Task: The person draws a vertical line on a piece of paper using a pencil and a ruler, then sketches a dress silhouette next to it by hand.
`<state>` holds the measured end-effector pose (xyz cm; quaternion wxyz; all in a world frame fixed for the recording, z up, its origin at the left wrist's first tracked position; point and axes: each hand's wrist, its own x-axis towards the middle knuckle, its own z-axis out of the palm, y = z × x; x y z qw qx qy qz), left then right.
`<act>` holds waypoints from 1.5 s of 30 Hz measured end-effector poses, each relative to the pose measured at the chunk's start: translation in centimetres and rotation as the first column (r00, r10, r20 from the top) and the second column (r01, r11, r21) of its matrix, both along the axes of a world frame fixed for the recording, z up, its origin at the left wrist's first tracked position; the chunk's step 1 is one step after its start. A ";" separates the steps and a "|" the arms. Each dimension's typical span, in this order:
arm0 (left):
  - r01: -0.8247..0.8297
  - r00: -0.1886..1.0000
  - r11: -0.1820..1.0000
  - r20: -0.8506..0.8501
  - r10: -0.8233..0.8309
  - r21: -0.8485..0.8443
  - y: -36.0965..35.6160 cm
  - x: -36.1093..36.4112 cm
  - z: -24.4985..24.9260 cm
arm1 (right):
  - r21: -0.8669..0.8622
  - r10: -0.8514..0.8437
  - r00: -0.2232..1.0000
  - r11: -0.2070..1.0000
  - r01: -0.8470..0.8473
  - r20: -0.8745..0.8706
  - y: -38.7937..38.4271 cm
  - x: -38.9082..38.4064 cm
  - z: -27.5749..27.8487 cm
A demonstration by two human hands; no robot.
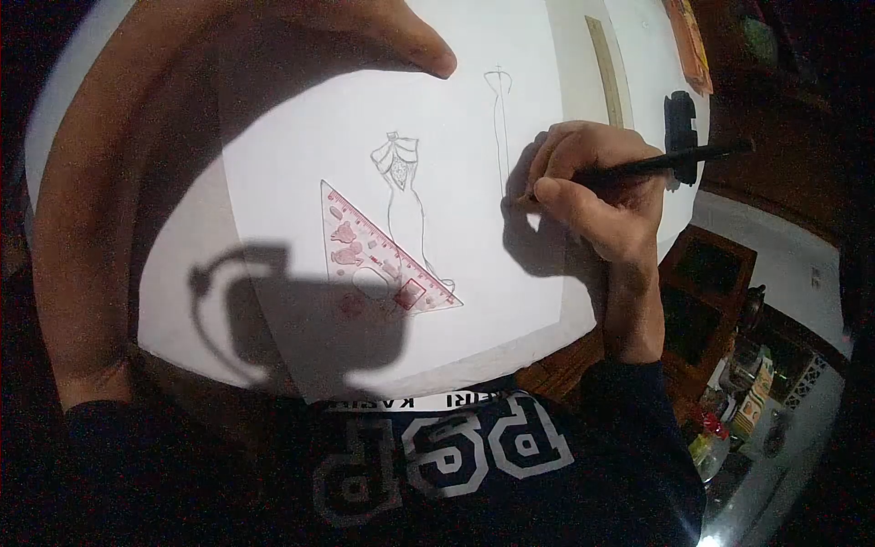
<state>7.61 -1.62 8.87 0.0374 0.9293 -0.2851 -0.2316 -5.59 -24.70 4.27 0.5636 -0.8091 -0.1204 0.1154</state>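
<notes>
My right hand (602, 182) is closed around a dark pencil (674, 161), its tip on the white paper (456, 346) at the lower end of a thin line drawing (499, 118). To the left of it is a pencil sketch of a dress (403, 191). A clear triangular ruler with red markings (378, 260) lies against that sketch. My left hand (401, 36) reaches in from the top left, one finger stretched over the upper part of the paper; the other fingers are out of view or in shadow.
A straight ruler (605, 73) lies beyond the paper's right side, near a black object (680, 137). An orange item (690, 46) sits at the top right edge. Wooden furniture (706, 273) stands lower right. A dark shadow falls across the paper's lower left.
</notes>
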 end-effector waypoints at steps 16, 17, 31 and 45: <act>-0.012 0.990 1.000 0.140 0.015 -0.020 -0.9 -0.9 0.0 | 0.009 0.100 0.991 0.995 -0.101 0.094 -0.2 0.3 -0.4; -0.146 0.986 0.986 0.087 0.139 0.078 -1.6 -0.7 0.3 | 0.050 -0.041 0.991 0.998 0.035 0.125 0.1 0.3 -0.6; 0.073 0.997 0.993 -0.021 -0.075 -0.091 0.7 0.3 0.3 | -0.084 -0.360 0.894 0.915 0.394 0.267 0.8 1.0 -1.6; 0.069 0.996 0.996 0.068 -0.065 -0.064 0.4 0.1 -0.2 | -0.050 -0.382 0.886 0.912 0.408 0.262 1.1 1.1 -1.9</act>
